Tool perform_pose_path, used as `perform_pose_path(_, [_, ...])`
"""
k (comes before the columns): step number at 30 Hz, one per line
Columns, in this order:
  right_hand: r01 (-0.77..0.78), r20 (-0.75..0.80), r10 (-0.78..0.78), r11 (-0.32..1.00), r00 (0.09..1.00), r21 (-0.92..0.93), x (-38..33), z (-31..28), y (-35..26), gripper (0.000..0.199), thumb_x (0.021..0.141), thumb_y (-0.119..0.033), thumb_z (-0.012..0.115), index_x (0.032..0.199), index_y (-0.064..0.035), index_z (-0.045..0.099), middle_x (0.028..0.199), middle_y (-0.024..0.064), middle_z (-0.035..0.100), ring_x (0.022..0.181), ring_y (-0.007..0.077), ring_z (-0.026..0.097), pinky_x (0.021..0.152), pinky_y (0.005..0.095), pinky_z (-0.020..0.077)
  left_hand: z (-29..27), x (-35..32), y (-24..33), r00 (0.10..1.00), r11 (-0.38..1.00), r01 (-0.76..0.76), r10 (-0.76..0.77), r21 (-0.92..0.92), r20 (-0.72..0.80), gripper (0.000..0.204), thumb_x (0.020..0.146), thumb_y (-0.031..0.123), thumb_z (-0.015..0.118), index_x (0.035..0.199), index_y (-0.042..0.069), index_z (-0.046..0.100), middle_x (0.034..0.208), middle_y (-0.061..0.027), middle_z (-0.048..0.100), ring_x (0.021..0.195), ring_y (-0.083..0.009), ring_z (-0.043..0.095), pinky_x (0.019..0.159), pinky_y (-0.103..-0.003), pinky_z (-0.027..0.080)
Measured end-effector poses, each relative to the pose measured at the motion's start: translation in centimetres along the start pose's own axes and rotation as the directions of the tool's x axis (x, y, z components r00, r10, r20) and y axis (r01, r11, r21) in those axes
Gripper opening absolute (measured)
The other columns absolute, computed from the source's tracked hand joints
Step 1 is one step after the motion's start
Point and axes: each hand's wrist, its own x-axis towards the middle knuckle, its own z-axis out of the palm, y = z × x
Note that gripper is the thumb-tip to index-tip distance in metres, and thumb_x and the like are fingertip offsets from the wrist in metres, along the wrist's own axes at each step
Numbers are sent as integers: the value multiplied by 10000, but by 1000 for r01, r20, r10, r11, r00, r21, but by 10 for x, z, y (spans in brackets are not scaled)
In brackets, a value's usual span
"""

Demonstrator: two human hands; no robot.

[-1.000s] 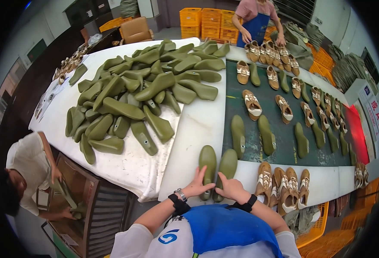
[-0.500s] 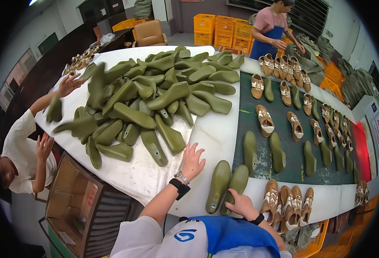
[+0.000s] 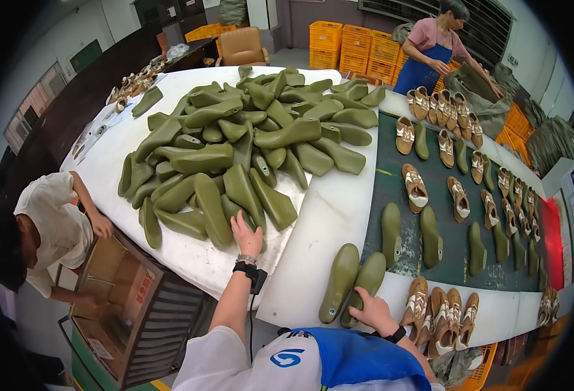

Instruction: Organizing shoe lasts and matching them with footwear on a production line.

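Note:
Two olive-green shoe lasts lie side by side on the pale table edge in front of me: a left one point(image 3: 339, 282) and a right one point(image 3: 369, 280). My right hand point(image 3: 375, 314) is closed on the heel end of the right one. At the near edge of a big heap of green shoe lasts point(image 3: 196, 159), my left hand point(image 3: 248, 236) reaches out with its fingers spread. Its fingertips touch or overlap a shoe last point(image 3: 242, 192) there; whether they press on it I cannot tell.
Brown-and-white sneakers point(image 3: 414, 189) and more lasts stand in rows on a green conveyor belt point(image 3: 391, 169). Sneakers point(image 3: 453, 319) sit right of my right hand. A co-worker in white point(image 3: 62, 218) bends over a wheeled box point(image 3: 104, 277); another in a blue apron point(image 3: 423, 65) stands beyond the belt.
My left hand has moved left onto the heap's near lasts. The white-shirted co-worker has lowered both arms toward the box, and lasts that were in mid-air now lie on the heap. The view has shifted slightly.

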Motion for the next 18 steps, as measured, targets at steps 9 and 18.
perform_pose_path(9, [1,-36,0,1000,999,15,-3,4,6,593,735,-405,600,1243,-148,437,687,179,623,660,363,612,608,442,490,-54,15,56,946,881,-210,293,424,-142,685,634,141,675,1260,68,405,1332,-176,356,1276,-395,252,1029,-536,216])
perform_pose_path(18, [7,-45,-7,1000,999,15,0,6,2,590,723,-403,621,1233,-162,447,697,200,620,652,390,605,603,453,491,-78,22,-62,946,936,320,-323,147,1,621,664,268,718,1163,-29,500,1122,-204,547,1049,-358,510,888,-398,414])
